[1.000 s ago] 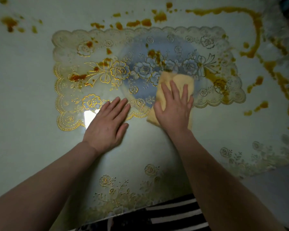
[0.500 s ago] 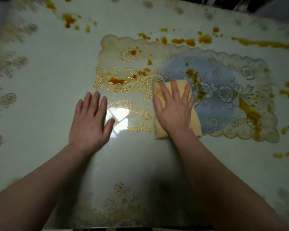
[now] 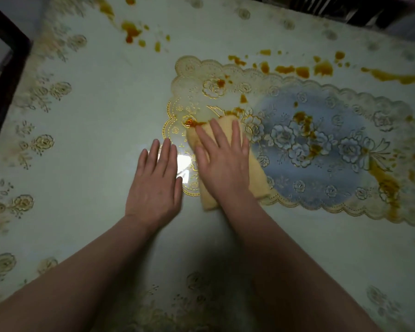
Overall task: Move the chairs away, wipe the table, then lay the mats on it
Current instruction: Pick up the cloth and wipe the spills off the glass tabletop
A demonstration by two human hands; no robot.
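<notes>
R hand [image 3: 222, 164] flat, fingers straight, pressing cloth [image 3: 258, 180], mostly hidden | L hand [image 3: 155, 185] flat on table [image 3: 94, 144] just left of cloth | mat [image 3: 333, 144] stains blurry

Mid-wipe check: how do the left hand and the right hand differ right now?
The right hand presses flat on the yellow cloth, over the lace mat; the left hand rests on the bare table with nothing under it. The right hand's fingers are spread, reaching an orange stain; the left hand's lie close together at the mat's edge. Both lie flat, palm down.
</notes>
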